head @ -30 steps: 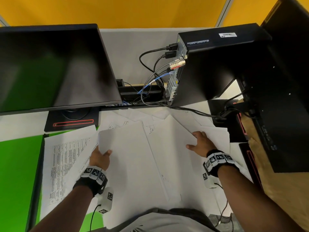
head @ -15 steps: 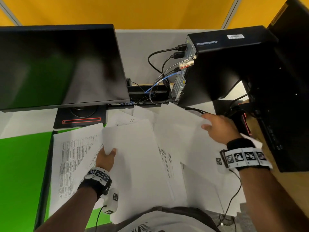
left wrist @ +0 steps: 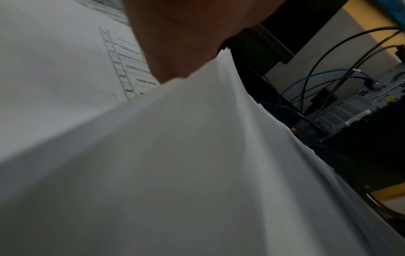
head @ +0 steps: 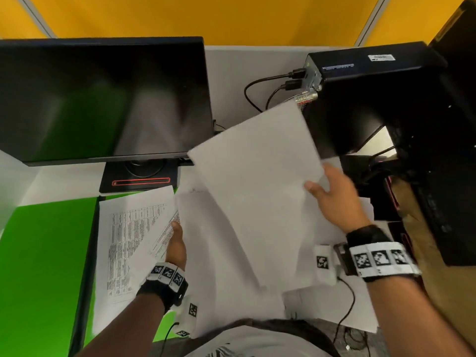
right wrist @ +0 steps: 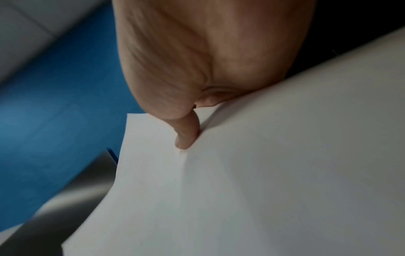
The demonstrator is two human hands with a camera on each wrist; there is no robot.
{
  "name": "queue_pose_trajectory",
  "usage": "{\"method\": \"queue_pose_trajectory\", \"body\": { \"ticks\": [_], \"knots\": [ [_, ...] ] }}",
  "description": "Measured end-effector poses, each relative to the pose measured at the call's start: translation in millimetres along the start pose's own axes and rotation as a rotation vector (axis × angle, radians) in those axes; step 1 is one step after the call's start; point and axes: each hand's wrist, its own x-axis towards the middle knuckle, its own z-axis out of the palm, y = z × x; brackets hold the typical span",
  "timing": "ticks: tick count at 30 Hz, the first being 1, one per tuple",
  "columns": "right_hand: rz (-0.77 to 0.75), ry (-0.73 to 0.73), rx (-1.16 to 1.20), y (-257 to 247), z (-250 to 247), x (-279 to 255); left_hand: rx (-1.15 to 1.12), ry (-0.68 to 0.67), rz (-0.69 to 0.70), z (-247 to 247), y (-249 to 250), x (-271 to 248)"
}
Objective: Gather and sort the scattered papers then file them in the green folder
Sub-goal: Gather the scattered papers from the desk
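My right hand [head: 332,197] pinches the right edge of a blank white sheet [head: 257,176] lifted above the desk; in the right wrist view the thumb [right wrist: 186,131] presses on that sheet [right wrist: 263,173]. My left hand [head: 176,243] holds the left edge of a stack of white papers [head: 219,253], its fingers hidden under them; the left wrist view shows the stack [left wrist: 197,164] below the hand [left wrist: 179,43]. A printed sheet with tables [head: 128,233] lies to the left, partly over the green folder [head: 43,266].
A black monitor [head: 103,99] stands at the back left on its stand [head: 139,180]. A black computer case [head: 373,99] with cables [head: 260,86] sits at the back right. More loose papers [head: 360,305] lie under my right arm.
My right hand has lifted the blank sheet higher and swung it left over the stack. My left hand keeps its hold on the stack's edge.
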Motion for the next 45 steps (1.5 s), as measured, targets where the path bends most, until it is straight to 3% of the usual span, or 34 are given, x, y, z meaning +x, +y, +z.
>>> {"method": "queue_pose_trajectory", "body": {
  "ticks": [3, 6, 9, 13, 19, 24, 27, 29, 31, 34, 39, 45],
  "knots": [
    [0.226, -0.162, 0.116, 44, 62, -7, -0.07, -0.043, -0.062, 0, -2, 3],
    [0.424, -0.212, 0.106, 76, 110, -23, -0.051, -0.022, 0.038, 12, 4, -11],
    [0.521, -0.233, 0.062, 82, 139, -41, 0.064, -0.029, 0.121, 17, -1, -14],
    [0.436, -0.377, -0.16, 79, 153, -48, 0.189, -0.068, 0.134, 14, -14, -6],
    [0.351, -0.529, -0.451, 78, 145, -31, 0.255, -0.153, 0.215, 16, 14, 25],
    [0.352, -0.558, -0.474, 73, 142, -5, 0.531, -0.115, 0.338, 32, 42, 65],
    [0.336, -0.616, -0.537, 73, 145, 2, 0.644, -0.09, 0.323, 42, 43, 69],
    [0.301, -0.581, -0.55, 77, 144, 1, 0.619, -0.041, 0.315, 44, 40, 67],
    [0.302, -0.412, -0.555, 84, 141, -1, 0.568, -0.028, 0.355, 42, 35, 64],
    [0.503, -0.222, -0.436, 90, 138, -8, 0.397, -0.03, 0.294, 36, 23, 60],
    [0.648, -0.216, -0.269, 96, 142, -12, 0.448, -0.065, 0.167, 20, -5, 44],
    [0.672, -0.189, -0.192, 95, 141, -22, 0.466, -0.025, 0.277, 5, -10, 20]
  ]
}}
